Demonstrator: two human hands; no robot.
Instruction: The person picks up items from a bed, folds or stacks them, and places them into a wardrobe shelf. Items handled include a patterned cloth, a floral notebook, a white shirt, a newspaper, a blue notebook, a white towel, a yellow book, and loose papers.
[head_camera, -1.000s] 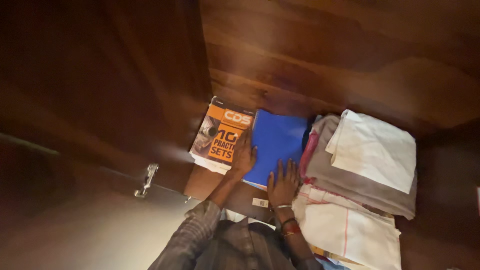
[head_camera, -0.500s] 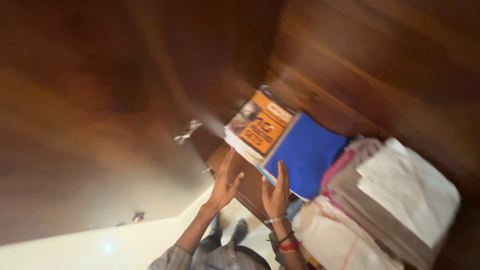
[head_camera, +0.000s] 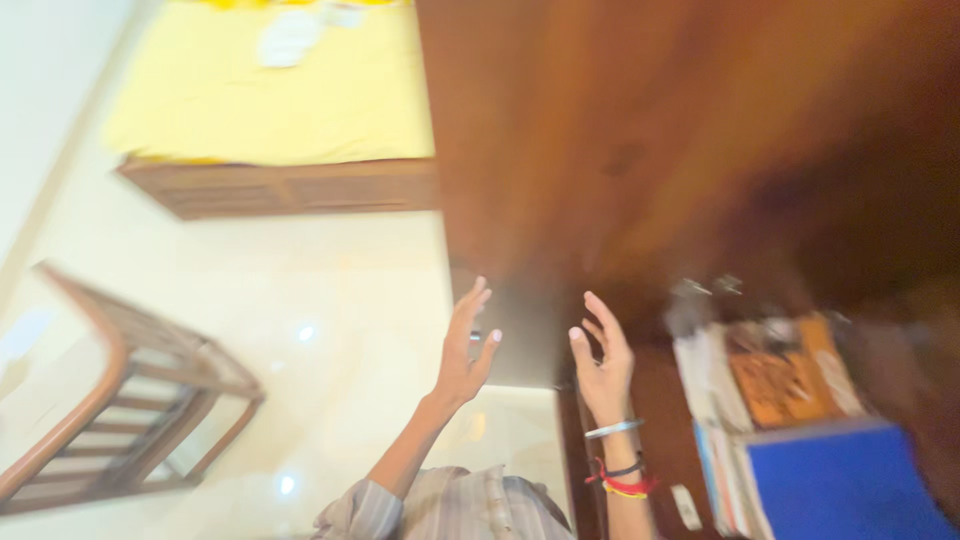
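My left hand (head_camera: 467, 345) is raised with its fingers spread and holds nothing. My right hand (head_camera: 603, 358) is raised beside it, also with fingers apart and nothing in it; bracelets circle that wrist. Both hands hover in front of a dark wooden cupboard door (head_camera: 640, 150). Down at the lower right, on the shelf, lie an orange-covered book (head_camera: 785, 375) and a blue notebook (head_camera: 840, 485), apart from both hands. The picture is blurred by motion.
A bed with a yellow sheet (head_camera: 270, 90) on a wooden frame stands at the top left. A wooden chair (head_camera: 120, 400) stands at the left on the pale glossy floor (head_camera: 330, 300).
Both hands have come off the books and risen, open. The view has swung left, bringing the bed, chair and floor into sight and pushing the books to the lower right.
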